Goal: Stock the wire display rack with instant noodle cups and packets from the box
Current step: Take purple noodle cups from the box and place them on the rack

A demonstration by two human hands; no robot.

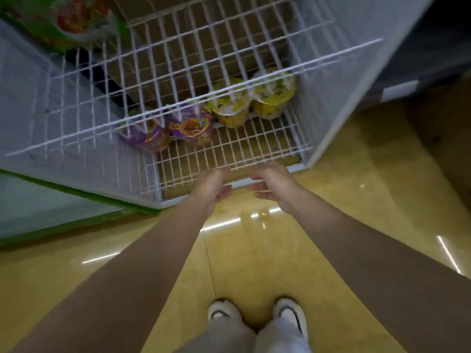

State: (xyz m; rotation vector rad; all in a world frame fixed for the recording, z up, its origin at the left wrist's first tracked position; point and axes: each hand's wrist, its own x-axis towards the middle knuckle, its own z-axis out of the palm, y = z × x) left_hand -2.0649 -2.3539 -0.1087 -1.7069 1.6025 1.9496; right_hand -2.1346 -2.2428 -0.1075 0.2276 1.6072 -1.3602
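Four noodle cups, two purple cups [167, 132] and two yellow cups [252, 101], sat on the wire rack's [229, 146] lower shelf. Left hand [212, 188] and right hand [274, 186] hovered at its front edge, fingers loosely curled, holding nothing.

Wire shelves [193, 72] partly hide the blurred noodle cups [229, 105], whose labels seem unreadable.

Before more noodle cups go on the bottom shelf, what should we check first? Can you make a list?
1. Left hand empty: ok.
2. Right hand empty: ok.
3. Room at the front of the bottom shelf: ok, bare wire.
4. Purple cups and yellow cups sit at the back: ok.
5. Box in reach: cannot tell, not in view.
6. Floor clear by the feet: ok.
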